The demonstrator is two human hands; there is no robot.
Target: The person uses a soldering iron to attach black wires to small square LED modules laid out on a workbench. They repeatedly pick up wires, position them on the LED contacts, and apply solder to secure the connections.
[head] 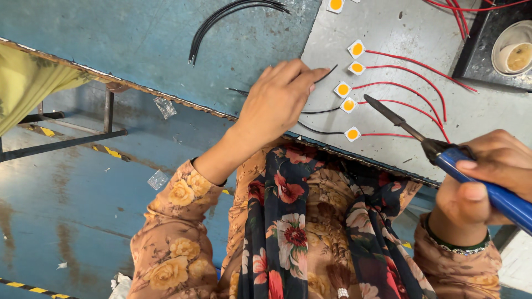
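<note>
A grey metal work plate (pixel 487 119) lies tilted across the upper right of the view, on a blue bench (pixel 138 39), and on it sits a loose column of small white LED chips (pixel 349 104) with orange centres, each trailing a red wire (pixel 413 65) off to the right. The person's left hand (pixel 277 99) rests at the plate's left edge, just left of the chips, its fingers curled and pinching a thin black wire (pixel 328 73) whose free end points up and to the right toward the chips; two more black leads (pixel 321 111) run from the chips back under that hand. The right hand (pixel 487 177) is well apart, at the lower right, closed around the blue handle of a soldering iron (pixel 443 152). The iron's long axis runs up and to the left from the grip, and its dark tip (pixel 374 102) hangs just right of the middle chips, close to but apparently not touching them. So the left hand is the nearer to the chips, while the iron's tip comes in from the opposite side. A bundle of spare black wires (pixel 233 16) lies at the top, and a small cup (pixel 512 52) sits at the upper right.
</note>
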